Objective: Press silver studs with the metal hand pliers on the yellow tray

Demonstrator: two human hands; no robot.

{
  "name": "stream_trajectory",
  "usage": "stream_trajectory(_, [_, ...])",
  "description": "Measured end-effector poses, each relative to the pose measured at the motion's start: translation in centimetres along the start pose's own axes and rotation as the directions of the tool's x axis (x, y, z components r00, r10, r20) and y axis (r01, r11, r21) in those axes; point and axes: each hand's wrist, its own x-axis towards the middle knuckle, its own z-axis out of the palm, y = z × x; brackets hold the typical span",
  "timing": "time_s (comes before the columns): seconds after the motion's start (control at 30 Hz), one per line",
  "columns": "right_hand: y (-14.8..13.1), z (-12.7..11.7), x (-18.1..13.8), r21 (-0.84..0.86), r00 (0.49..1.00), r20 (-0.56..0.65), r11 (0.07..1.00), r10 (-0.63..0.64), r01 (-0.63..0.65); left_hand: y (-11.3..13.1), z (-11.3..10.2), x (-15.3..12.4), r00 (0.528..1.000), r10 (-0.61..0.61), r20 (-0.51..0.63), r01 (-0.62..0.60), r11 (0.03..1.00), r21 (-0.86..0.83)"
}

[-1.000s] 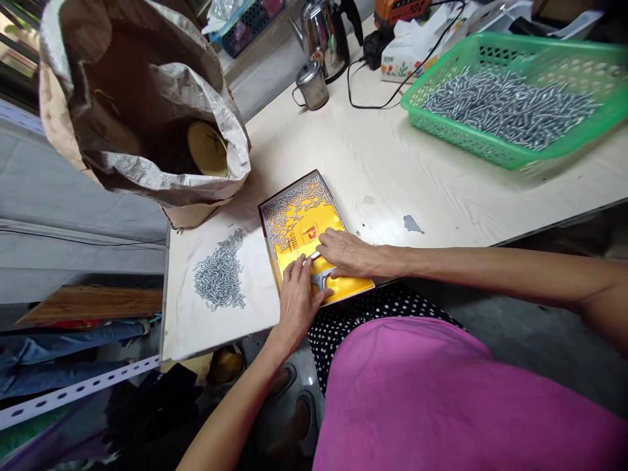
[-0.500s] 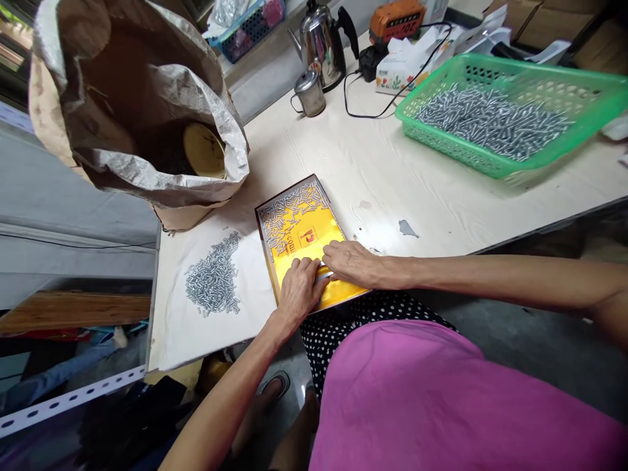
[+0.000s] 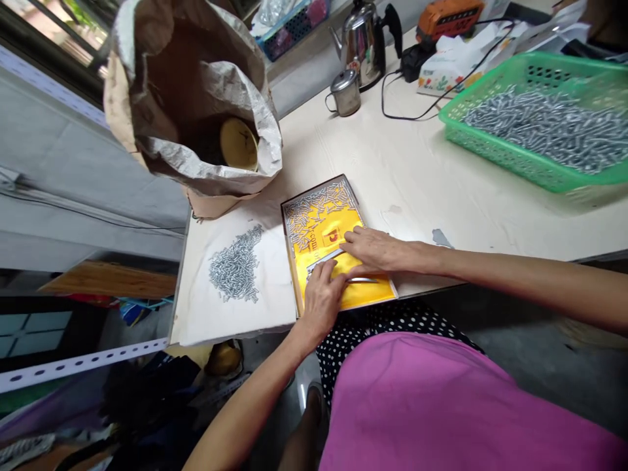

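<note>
Left hand (image 3: 324,297) bends over a silvery strip (image 3: 326,257) above the yellow tray (image 3: 366,299) by the table (image 3: 417,173) edge, right hand (image 3: 375,250) at the strip's end (I can't tell if either clamps it). Handling it seems the step; moving it needs both hands.

1 tray (image 3: 295,278) | 1 paper sack (image 3: 210,203) | 1 green basket (image 3: 500,157) | 1 kettle (image 3: 366,49) | 1 cup (image 3: 347,99)
</note>
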Motion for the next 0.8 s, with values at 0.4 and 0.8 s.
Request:
stream_trajectory(0.4, [0.2,-0.8,0.9,-0.037,0.979,-0.204,0.999,-0.015,0.008,-4.1,-2.4,-1.4,0.945,-0.276,-0.176,0.274,0.961,-0.036])
stream_trajectory(0.8, [-4.3,1.1,-0.9,0.081,0.992,0.104,0.993,0.072,-0.081,-17.1,-3.8,-1.9,0.785,-0.616,-0.059,0.598,0.73,0.331])
